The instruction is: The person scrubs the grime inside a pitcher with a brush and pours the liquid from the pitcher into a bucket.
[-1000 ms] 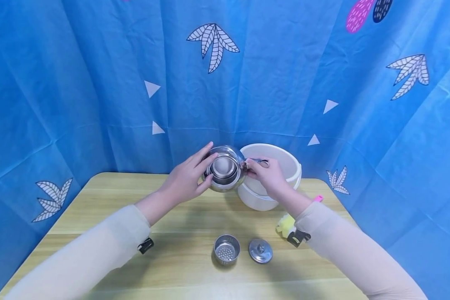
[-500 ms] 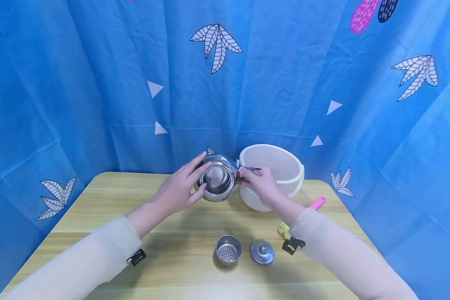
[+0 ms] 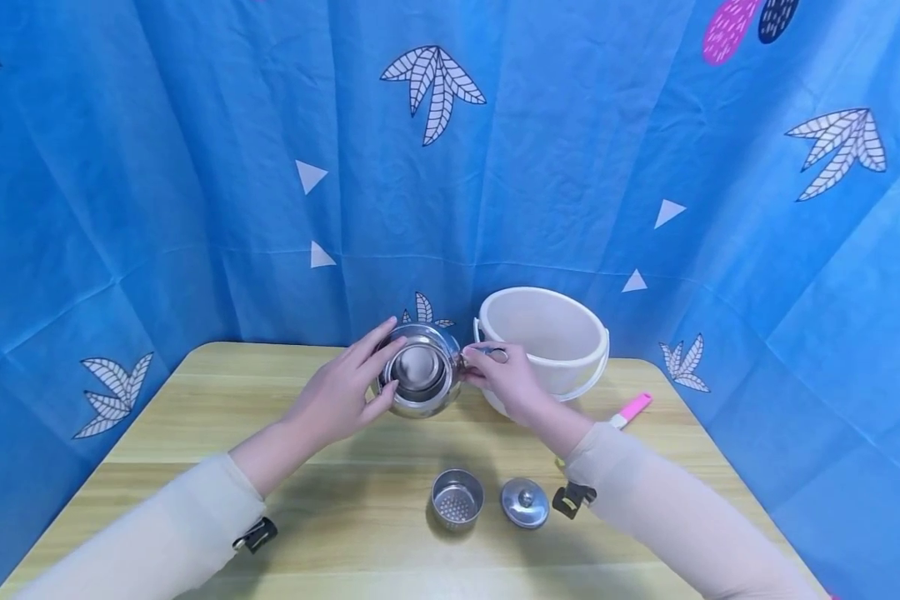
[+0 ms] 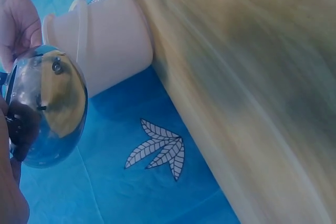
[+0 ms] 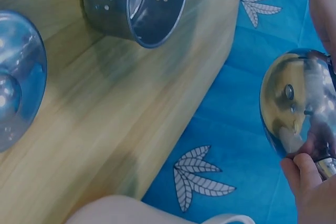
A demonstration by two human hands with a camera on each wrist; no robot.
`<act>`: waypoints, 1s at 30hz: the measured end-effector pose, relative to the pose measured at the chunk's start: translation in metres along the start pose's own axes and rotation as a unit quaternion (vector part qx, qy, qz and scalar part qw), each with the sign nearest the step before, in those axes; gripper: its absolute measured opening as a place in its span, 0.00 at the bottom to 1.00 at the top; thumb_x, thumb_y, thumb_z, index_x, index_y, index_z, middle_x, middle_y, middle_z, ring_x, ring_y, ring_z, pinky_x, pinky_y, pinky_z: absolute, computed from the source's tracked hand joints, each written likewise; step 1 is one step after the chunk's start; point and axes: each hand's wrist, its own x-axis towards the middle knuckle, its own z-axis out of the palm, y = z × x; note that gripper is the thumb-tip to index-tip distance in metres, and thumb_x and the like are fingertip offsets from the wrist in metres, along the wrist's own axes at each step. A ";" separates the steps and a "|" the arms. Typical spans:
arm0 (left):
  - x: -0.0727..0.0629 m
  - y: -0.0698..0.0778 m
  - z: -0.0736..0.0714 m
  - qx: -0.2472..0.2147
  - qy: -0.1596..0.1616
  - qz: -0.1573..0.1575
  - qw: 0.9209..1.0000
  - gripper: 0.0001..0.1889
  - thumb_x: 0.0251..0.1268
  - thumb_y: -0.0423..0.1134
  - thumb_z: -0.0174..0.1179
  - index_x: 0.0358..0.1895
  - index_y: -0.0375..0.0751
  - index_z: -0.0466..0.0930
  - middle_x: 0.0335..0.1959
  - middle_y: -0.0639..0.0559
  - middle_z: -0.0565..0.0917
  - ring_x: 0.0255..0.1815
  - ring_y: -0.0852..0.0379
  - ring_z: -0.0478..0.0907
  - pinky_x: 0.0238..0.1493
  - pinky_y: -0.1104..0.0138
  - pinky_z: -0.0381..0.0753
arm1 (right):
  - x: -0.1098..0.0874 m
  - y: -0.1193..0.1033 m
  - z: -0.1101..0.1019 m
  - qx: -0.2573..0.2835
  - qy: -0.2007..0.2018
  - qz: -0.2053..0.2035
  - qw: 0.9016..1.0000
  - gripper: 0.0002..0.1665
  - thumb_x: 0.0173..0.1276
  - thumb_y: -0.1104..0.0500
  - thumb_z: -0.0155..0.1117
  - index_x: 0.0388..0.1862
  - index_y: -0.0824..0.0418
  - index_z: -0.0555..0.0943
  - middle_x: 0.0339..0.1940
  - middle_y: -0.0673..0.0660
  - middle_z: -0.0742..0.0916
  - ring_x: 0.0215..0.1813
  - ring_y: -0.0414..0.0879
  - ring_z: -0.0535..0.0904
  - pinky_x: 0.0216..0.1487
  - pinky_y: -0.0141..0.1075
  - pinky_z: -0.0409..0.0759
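Observation:
A shiny stainless steel teapot (image 3: 442,392) is held above the back of the table, tilted so its round opening faces me. My left hand (image 3: 330,392) grips its left side, fingers along the top and thumb by the rim. At the right side, my right hand (image 3: 508,379) pinches a metal part joined to the pot; whether this is handle or spout is unclear. The pot's rounded, mirror-like body (image 4: 63,93) fills the left of the left wrist view. A perforated steel strainer cup (image 3: 457,500) stands upright nearer to me, with a knobbed steel lid (image 3: 525,503) right of it.
A white bucket (image 3: 588,371) with a raised rim and side handle stands behind my right hand. On the right lies a tool with a pink handle (image 3: 633,408), partly hidden by my sleeve. Blue patterned curtain (image 3: 540,167) hangs behind the wooden table (image 3: 217,400).
Both hands and the teapot have moved left and down, away from the bucket's opening. The pot stays tilted towards me. Strainer cup and lid lie where they were.

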 end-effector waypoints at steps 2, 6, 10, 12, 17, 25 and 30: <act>-0.002 0.001 0.000 0.000 -0.005 -0.006 1.000 0.30 0.62 0.39 0.64 0.68 0.35 0.73 0.76 0.41 0.64 0.63 0.39 0.76 0.39 0.59 0.86 | 0.000 0.003 0.001 0.011 -0.004 0.005 1.000 0.17 0.76 0.68 0.55 0.56 0.81 0.75 0.53 0.74 0.84 0.52 0.57 0.85 0.58 0.45 0.82; -0.007 0.001 -0.001 0.001 -0.012 -0.020 1.000 0.30 0.62 0.40 0.64 0.69 0.36 0.73 0.76 0.42 0.64 0.61 0.39 0.78 0.38 0.58 0.86 | 0.002 0.009 0.005 0.021 -0.005 0.011 1.000 0.17 0.75 0.68 0.56 0.56 0.81 0.75 0.52 0.74 0.84 0.52 0.57 0.85 0.56 0.45 0.83; -0.013 0.001 -0.004 0.000 -0.016 -0.030 0.999 0.31 0.62 0.39 0.64 0.69 0.36 0.73 0.76 0.42 0.64 0.62 0.39 0.77 0.46 0.54 0.86 | 0.005 0.015 0.008 0.020 -0.003 0.012 1.000 0.16 0.74 0.69 0.57 0.55 0.81 0.76 0.51 0.73 0.85 0.48 0.55 0.86 0.53 0.44 0.84; -0.016 0.002 -0.005 -0.002 -0.019 -0.033 0.999 0.31 0.62 0.39 0.64 0.69 0.35 0.73 0.76 0.42 0.65 0.63 0.38 0.76 0.49 0.52 0.85 | 0.005 0.018 0.011 0.025 -0.006 0.015 1.000 0.16 0.74 0.70 0.56 0.54 0.82 0.76 0.50 0.73 0.85 0.46 0.53 0.87 0.53 0.44 0.85; -0.024 0.002 -0.007 -0.002 -0.030 -0.044 0.999 0.31 0.62 0.40 0.64 0.69 0.35 0.72 0.76 0.42 0.64 0.65 0.38 0.75 0.54 0.49 0.83 | 0.005 0.024 0.016 0.031 -0.009 0.027 0.999 0.15 0.73 0.70 0.57 0.52 0.81 0.76 0.45 0.70 0.87 0.43 0.51 0.87 0.52 0.44 0.85; -0.033 0.000 -0.007 -0.002 -0.044 -0.062 0.997 0.30 0.62 0.40 0.64 0.68 0.36 0.73 0.76 0.42 0.64 0.67 0.38 0.73 0.58 0.47 0.80 | 0.002 0.029 0.023 0.029 -0.004 0.051 0.998 0.15 0.73 0.70 0.57 0.54 0.80 0.77 0.48 0.73 0.85 0.46 0.54 0.86 0.53 0.44 0.84; -0.041 0.001 -0.008 -0.002 -0.065 -0.083 0.994 0.30 0.63 0.41 0.64 0.69 0.37 0.73 0.77 0.43 0.63 0.68 0.38 0.71 0.59 0.47 0.80 | 0.001 0.036 0.027 0.015 -0.013 0.057 0.998 0.17 0.74 0.68 0.58 0.54 0.80 0.76 0.50 0.74 0.85 0.48 0.56 0.86 0.53 0.44 0.85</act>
